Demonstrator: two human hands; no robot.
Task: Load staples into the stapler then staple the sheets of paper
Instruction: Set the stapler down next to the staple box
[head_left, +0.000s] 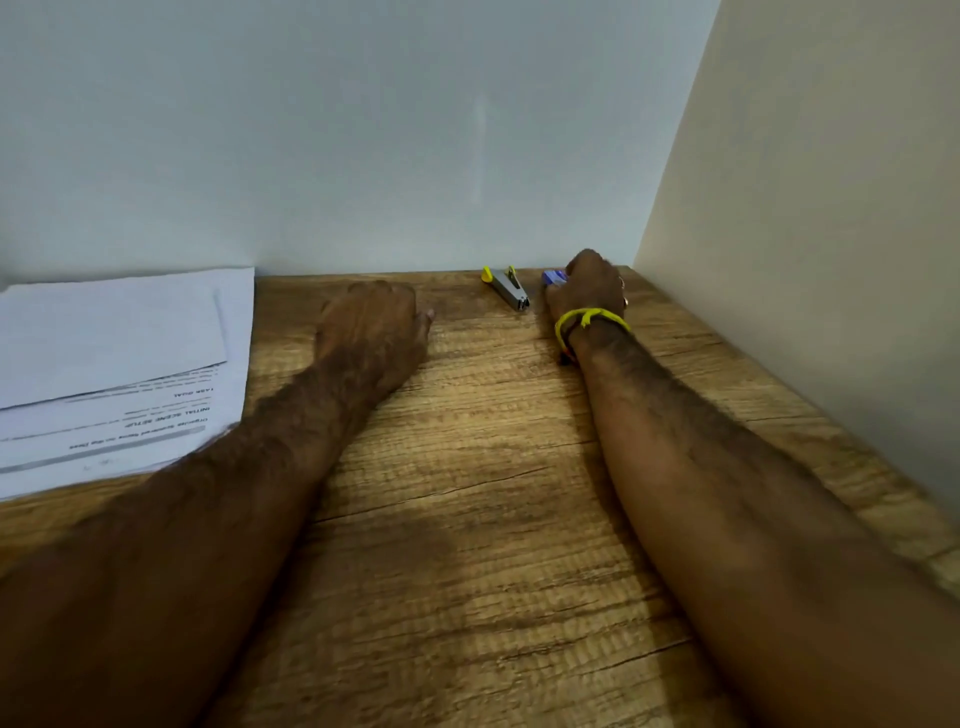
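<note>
Wooden desk (467, 519) against pale walls: left hand (371, 332) rests curled, holding nothing; right hand (589, 286) fingers grasp the blue staple box (551, 277) beside the untouched stapler (509, 287), sheets (119, 364) well apart; careless lift may spill staples.

Right hand (589, 283) covers most of blue box (554, 277); only left end shows, label unreadable. Right fingers hidden behind knuckles, grip on box can't be confirmed. Left hand (371, 325) fingers curled under, out of sight; thumb tip shows. Papers (119, 364) cut off by left edge, near corner under left forearm, small print blurred. Stapler (506, 287) too small to tell whether loaded.
</note>
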